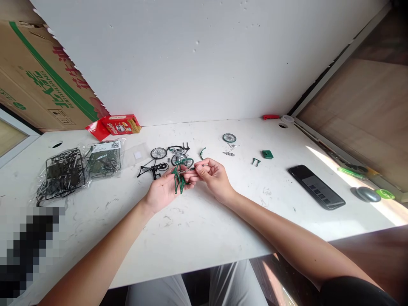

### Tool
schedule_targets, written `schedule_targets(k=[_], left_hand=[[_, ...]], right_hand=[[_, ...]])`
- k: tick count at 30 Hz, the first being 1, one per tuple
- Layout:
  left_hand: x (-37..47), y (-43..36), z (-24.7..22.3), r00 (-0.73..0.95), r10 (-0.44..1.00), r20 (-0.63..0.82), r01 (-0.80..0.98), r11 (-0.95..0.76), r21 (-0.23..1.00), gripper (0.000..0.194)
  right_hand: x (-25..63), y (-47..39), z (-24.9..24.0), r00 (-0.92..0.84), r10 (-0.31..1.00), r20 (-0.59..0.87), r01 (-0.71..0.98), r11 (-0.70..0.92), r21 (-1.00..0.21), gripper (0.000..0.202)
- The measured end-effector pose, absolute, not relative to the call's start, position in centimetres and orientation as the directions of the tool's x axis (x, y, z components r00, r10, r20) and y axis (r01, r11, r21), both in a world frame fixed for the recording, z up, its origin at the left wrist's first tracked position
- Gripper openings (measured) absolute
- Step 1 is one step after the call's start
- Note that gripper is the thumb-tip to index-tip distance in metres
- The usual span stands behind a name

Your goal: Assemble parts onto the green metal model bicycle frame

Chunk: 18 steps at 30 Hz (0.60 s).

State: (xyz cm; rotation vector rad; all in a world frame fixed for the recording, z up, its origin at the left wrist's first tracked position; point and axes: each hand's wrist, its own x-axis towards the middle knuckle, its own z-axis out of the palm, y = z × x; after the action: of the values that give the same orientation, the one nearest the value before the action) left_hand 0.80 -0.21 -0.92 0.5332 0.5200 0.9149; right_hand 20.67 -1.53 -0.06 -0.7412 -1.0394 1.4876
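My left hand (159, 193) is closed around a small green model bicycle frame (179, 185), held just above the table with its forked ends pointing down. From the right, my right hand (215, 178) meets it, thumb and fingers pinched on something thin that I cannot make out, against the upper part of the frame. Right behind the hands lie black model bicycle parts (151, 170) with a spoked wheel (158, 153). A green wheel (188, 163) shows just beyond my fingertips. A small curved green piece (202, 153) lies past my right hand.
Bagged black sprues (63, 172), bagged green sprues (105, 159) and a red box (119, 125) are at left. Farther right lie a loose wheel (229, 137), a silver part (230, 151), a green fork-shaped part (255, 161), a green block (267, 154) and a phone (316, 187).
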Motion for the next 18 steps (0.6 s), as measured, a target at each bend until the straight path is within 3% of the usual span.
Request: schedule_targets(k=[9, 18], left_hand=[[0.83, -0.25, -0.82, 0.537, 0.831, -0.146, -0.575, 0.487, 0.658, 0.026], [0.91, -0.40, -0.95, 0.554, 0.823, -0.124, -0.572, 0.485, 0.662, 0.028]], right_hand=[[20.73, -1.60, 0.03, -0.160, 0.984, 0.082, -0.417, 0.008, -0.909, 0.040], [20.76, -1.43, -0.02, -0.154, 0.981, 0.114, -0.392, 0.045, -0.919, 0.042]])
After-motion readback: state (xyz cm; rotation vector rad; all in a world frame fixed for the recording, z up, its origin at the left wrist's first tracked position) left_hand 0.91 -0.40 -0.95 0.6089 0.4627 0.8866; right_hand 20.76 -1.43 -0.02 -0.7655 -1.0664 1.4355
